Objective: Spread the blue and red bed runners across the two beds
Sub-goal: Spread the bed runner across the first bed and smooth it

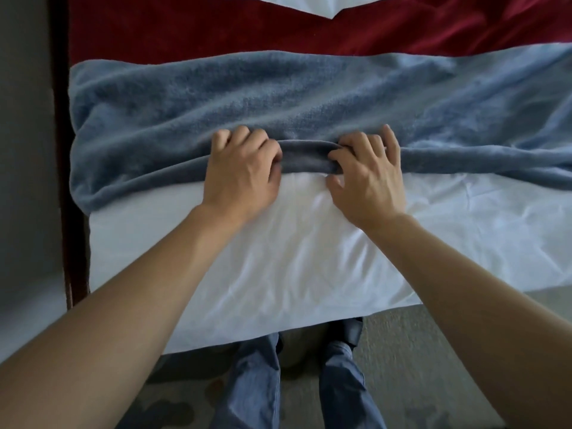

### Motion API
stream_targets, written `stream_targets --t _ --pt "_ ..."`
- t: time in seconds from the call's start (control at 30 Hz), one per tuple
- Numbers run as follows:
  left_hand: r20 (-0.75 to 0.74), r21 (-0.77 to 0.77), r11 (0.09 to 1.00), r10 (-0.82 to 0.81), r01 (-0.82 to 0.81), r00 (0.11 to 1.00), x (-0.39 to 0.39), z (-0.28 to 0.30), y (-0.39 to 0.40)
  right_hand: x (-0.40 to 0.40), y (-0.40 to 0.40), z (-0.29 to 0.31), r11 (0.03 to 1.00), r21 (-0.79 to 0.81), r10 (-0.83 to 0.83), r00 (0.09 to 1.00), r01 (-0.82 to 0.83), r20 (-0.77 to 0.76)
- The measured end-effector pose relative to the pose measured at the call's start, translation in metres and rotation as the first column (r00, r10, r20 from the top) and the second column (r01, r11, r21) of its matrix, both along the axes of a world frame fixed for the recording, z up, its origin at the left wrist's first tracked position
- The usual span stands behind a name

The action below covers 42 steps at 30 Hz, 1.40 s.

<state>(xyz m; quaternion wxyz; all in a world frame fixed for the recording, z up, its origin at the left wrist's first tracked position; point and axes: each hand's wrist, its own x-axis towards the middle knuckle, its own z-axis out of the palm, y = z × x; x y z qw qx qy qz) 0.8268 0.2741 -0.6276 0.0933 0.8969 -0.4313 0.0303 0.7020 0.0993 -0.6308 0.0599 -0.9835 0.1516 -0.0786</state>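
The step in hand is smoothing the blue runner [278,97]. Both the left hand [244,171] and the right hand [368,171] grip its bunched near edge. Next, I think, pull this edge flat. It lies crosswise on the bed [278,258], just before the red runner [247,29].

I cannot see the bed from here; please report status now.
Left hand and right hand both grip blue runner near edge. Red runner lies flat beyond. Nothing in the way.
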Motion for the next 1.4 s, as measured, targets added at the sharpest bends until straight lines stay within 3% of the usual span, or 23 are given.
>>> stream_targets --t 0.1,0.2,0.43,0.67,0.77,1.0,1.1,1.17,1.27,1.4 --pt "0.02 0.059 0.997 -0.049 0.047 0.999 -0.007 -0.004 0.003 0.005 -0.003 -0.001 1.0 -0.012 -0.021 0.999 0.021 0.032" --pt "0.043 -0.018 1.0 -0.01 0.01 0.999 -0.003 0.0 0.001 0.008 -0.006 0.002 1.0 -0.008 -0.024 0.998 0.024 0.052" --pt "-0.057 -0.139 0.99 0.004 -0.012 0.998 -0.016 0.016 0.015 -0.012 0.0 0.014 1.0 0.008 0.001 0.996 -0.001 0.088" --pt "-0.061 -0.106 0.994 0.005 -0.011 0.998 -0.016 0.003 0.016 -0.015 -0.002 0.01 0.997 0.059 -0.053 0.995 0.048 0.082" --pt "0.003 -0.11 0.994 0.001 -0.001 1.0 -0.004 0.003 0.006 -0.002 -0.008 0.011 0.998 0.042 -0.053 0.997 0.05 0.064" --pt "-0.001 -0.02 0.998 0.054 -0.054 0.999 0.023 0.002 -0.013 0.004 -0.018 0.009 0.999 0.011 0.052 0.983 -0.051 -0.175" --pt "0.025 -0.05 0.991 -0.124 0.125 0.992 0.011 0.001 -0.017 0.006 -0.023 0.004 0.997 -0.023 0.069 0.986 -0.073 -0.15" --pt "-0.02 0.015 0.982 -0.19 0.191 0.982 -0.001 -0.002 -0.018 0.011 -0.026 0.003 0.996 -0.047 0.069 0.992 -0.074 -0.106" --pt "-0.024 0.118 0.985 -0.128 0.13 0.991 -0.006 -0.008 -0.025 0.018 -0.034 0.003 0.994 -0.046 0.096 0.992 -0.1 -0.082" --pt "-0.018 0.058 0.993 -0.106 0.107 0.994 0.005 -0.002 -0.041 0.031 -0.047 0.009 0.988 0.076 0.138 0.986 -0.131 -0.097"
